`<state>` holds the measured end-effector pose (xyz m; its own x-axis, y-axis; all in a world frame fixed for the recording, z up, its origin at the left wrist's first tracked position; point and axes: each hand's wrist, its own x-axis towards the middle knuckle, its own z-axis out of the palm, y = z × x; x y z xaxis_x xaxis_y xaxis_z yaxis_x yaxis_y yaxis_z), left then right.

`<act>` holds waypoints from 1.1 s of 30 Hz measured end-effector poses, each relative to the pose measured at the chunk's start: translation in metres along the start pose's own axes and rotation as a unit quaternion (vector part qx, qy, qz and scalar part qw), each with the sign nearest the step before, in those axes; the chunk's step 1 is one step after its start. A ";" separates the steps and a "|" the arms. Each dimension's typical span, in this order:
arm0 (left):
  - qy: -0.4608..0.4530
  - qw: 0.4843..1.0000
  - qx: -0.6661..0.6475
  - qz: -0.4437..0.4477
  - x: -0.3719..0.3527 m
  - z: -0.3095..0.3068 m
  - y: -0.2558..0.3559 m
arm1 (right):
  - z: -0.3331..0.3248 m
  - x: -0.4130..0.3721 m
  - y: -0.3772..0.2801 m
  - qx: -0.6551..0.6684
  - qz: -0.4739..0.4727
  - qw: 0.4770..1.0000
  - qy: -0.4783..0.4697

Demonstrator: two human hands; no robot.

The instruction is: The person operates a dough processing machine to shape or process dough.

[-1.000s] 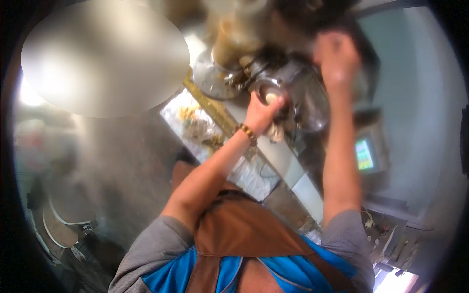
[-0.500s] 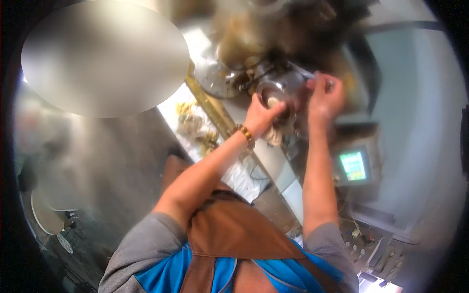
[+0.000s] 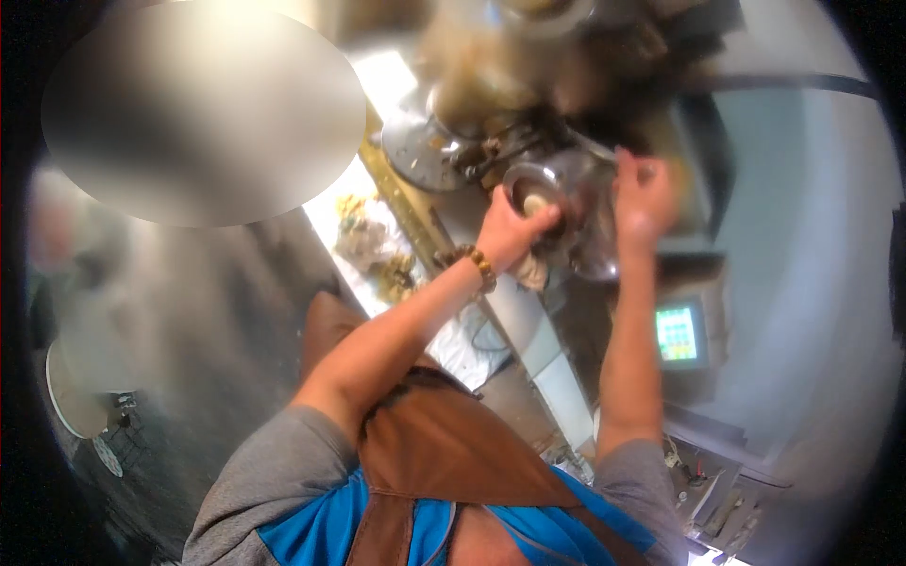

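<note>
My left hand (image 3: 512, 229) is wrapped round the side of a small round metal bowl (image 3: 538, 174), its thumb over the rim. Inside the bowl lies a pale round lump (image 3: 535, 204) whose kind I cannot make out. To the right, my right hand (image 3: 645, 200) is closed on the end of a long, thin metal handle (image 3: 592, 144). This handle runs up and left into a blurred area, so the utensil's head is hidden. Below and between the hands is a shiny, see-through-looking surface (image 3: 599, 257), too smeared to name.
A round metal pan (image 3: 415, 146) with dark bits stands beyond my left hand. Yellowish scraps (image 3: 392, 274) lie along the white counter beside a yellow-brown edge (image 3: 406, 193). A device with a lit screen (image 3: 677, 334) sits by my right forearm. Blurred dark cookware fills the back.
My right hand has shifted slightly right and down with the handle. The left hand still holds the bowl, a little lower and to the right. The whole view has tilted slightly.
</note>
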<state>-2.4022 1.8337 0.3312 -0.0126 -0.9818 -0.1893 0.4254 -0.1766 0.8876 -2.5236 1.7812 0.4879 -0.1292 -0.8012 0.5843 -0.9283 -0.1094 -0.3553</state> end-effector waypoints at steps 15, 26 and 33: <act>-0.004 0.999 0.001 0.042 0.008 0.004 -0.016 | -0.072 0.012 -0.033 0.061 0.060 0.996 -0.017; -0.036 0.996 -0.083 -0.003 -0.002 0.005 0.001 | -0.140 -0.135 0.070 0.407 0.363 0.833 0.094; -0.031 0.999 -0.010 0.002 -0.011 0.004 0.018 | -0.136 -0.169 0.078 0.444 0.428 0.785 0.062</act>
<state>-2.3979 1.8415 0.3505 -0.0663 -0.9851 -0.1588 0.4443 -0.1716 0.8793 -2.6219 1.9879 0.4605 -0.6566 -0.7477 -0.0987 0.1191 0.0265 -0.9925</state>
